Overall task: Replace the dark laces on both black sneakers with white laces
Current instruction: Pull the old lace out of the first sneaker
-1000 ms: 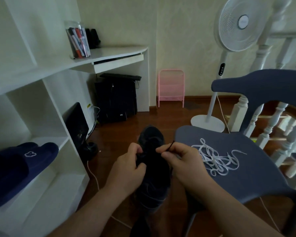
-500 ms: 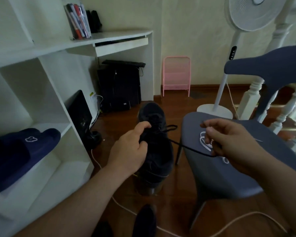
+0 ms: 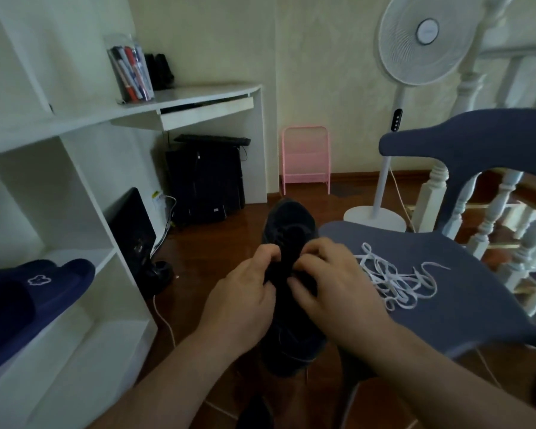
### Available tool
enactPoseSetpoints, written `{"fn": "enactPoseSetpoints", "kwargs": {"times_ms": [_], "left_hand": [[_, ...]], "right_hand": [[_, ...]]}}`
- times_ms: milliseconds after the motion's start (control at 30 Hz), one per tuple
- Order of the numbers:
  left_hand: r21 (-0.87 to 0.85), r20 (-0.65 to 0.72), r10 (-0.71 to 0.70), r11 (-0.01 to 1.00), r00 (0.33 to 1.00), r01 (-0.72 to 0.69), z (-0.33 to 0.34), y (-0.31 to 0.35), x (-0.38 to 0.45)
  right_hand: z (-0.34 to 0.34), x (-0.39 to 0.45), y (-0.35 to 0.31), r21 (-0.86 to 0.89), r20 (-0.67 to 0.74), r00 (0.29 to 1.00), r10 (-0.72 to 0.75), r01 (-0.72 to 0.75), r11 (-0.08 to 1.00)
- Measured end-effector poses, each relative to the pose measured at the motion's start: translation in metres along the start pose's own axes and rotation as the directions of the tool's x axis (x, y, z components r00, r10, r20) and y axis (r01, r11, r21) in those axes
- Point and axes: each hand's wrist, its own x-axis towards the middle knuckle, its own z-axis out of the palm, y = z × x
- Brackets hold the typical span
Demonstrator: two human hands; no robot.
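A black sneaker (image 3: 290, 224) is held up in front of me, toe pointing away. My left hand (image 3: 245, 292) grips its left side, thumb and forefinger pinched at the lacing area. My right hand (image 3: 331, 280) is closed on the right side of the lacing, fingertips pinched on the dark lace, which is hard to make out against the shoe. A loose pile of white laces (image 3: 393, 280) lies on the blue-grey chair seat (image 3: 464, 308) just right of my right hand. A dark shape (image 3: 254, 413) at the bottom edge cannot be identified.
White shelving (image 3: 75, 212) stands at the left with navy slippers (image 3: 34, 295) on a shelf. A white desk (image 3: 205, 97), black computer tower (image 3: 205, 181), pink rack (image 3: 305, 159), standing fan (image 3: 421, 41) and white stair balusters (image 3: 492, 212) surround the wooden floor. A white cable (image 3: 164, 323) runs across it.
My right hand, which had drawn a length of dark lace out to the right over the chair, has come back to the sneaker's lacing. The view tilted up again.
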Motion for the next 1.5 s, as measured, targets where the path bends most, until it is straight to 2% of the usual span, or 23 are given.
{"fn": "enactPoseSetpoints", "kwargs": {"times_ms": [67,100,167,200,267,333,433,500,567,667,733,767,833,967,1033,1133,1233,1333,1400,1500], "left_hand": [[0.041,0.031,-0.015,0.999,0.999,0.014,0.002,0.001,0.002],[0.057,0.051,-0.033,0.998,0.998,0.03,0.003,0.001,0.003],[0.088,0.075,-0.071,0.994,0.995,0.064,0.006,-0.001,0.003],[0.106,0.088,-0.087,0.991,0.992,0.077,0.007,-0.003,0.003],[0.109,0.103,-0.107,0.989,0.989,0.096,0.008,-0.008,0.003],[0.066,0.111,-0.125,0.991,0.986,0.119,0.006,-0.012,0.002],[0.017,0.134,-0.151,0.989,0.979,0.15,0.0,-0.016,0.001],[0.012,0.145,-0.157,0.988,0.977,0.157,-0.003,-0.017,-0.004],[0.0,0.155,-0.158,0.987,0.975,0.16,-0.006,-0.016,-0.009],[-0.107,0.163,-0.174,0.975,0.971,0.193,-0.009,-0.013,-0.014],[-0.202,0.153,-0.184,0.956,0.971,0.213,-0.01,-0.011,-0.017],[-0.23,0.145,-0.19,0.948,0.971,0.22,-0.009,-0.009,-0.019],[-0.263,0.135,-0.189,0.94,0.973,0.219,-0.008,-0.006,-0.022],[-0.339,0.165,-0.173,0.915,0.971,0.221,-0.005,-0.005,-0.029],[-0.39,0.204,-0.152,0.893,0.967,0.223,-0.005,-0.005,-0.03],[-0.458,0.162,-0.192,0.854,0.968,0.246,-0.009,-0.006,-0.03],[-0.639,0.154,-0.387,0.662,0.909,0.39,-0.017,-0.007,-0.024],[-0.765,0.193,-0.519,0.452,0.833,0.459,-0.027,-0.011,-0.017],[-0.759,0.246,-0.455,0.459,0.856,0.462,-0.03,-0.012,-0.016],[-0.647,0.259,-0.324,0.641,0.91,0.412,-0.025,-0.002,-0.023]], "right_hand": [[-0.002,0.004,0.001,0.181,0.024,0.992,0.126,-0.128,0.975],[-0.008,0.006,0.0,0.363,0.084,0.972,0.221,-0.237,0.901],[-0.022,0.012,0.001,0.71,0.219,0.914,0.34,-0.389,0.587],[-0.03,0.014,0.003,0.791,0.261,0.888,0.379,-0.422,0.442],[-0.044,0.015,0.012,0.867,0.322,0.82,0.474,-0.456,0.2],[-0.058,0.01,0.02,0.896,0.389,0.771,0.505,-0.443,-0.015],[-0.076,0.004,0.03,0.916,0.399,0.753,0.524,-0.359,-0.181],[-0.08,-0.001,0.033,0.942,0.335,0.787,0.518,-0.295,-0.162],[-0.079,-0.004,0.035,0.946,0.312,0.827,0.467,-0.314,-0.078],[-0.068,-0.011,0.026,0.838,0.389,0.805,0.449,-0.511,0.192],[-0.051,-0.018,0.019,0.619,0.474,0.764,0.437,-0.642,0.452],[-0.044,-0.021,0.011,0.532,0.507,0.744,0.435,-0.667,0.522],[-0.028,-0.027,0.0,0.481,0.488,0.753,0.441,-0.654,0.584],[-0.018,-0.023,-0.004,0.291,0.299,0.842,0.449,-0.529,0.797],[-0.018,-0.021,0.0,0.211,0.276,0.862,0.425,-0.485,0.849],[-0.016,-0.022,0.005,0.104,0.306,0.857,0.415,-0.464,0.88],[-0.015,-0.021,0.009,0.2,0.263,0.824,0.502,-0.555,0.807],[-0.014,-0.02,0.012,0.159,0.186,0.856,0.482,-0.51,0.845],[-0.014,-0.021,0.007,0.128,0.134,0.896,0.424,-0.44,0.889],[-0.012,-0.023,-0.006,0.062,0.07,0.947,0.314,-0.318,0.946]]}}
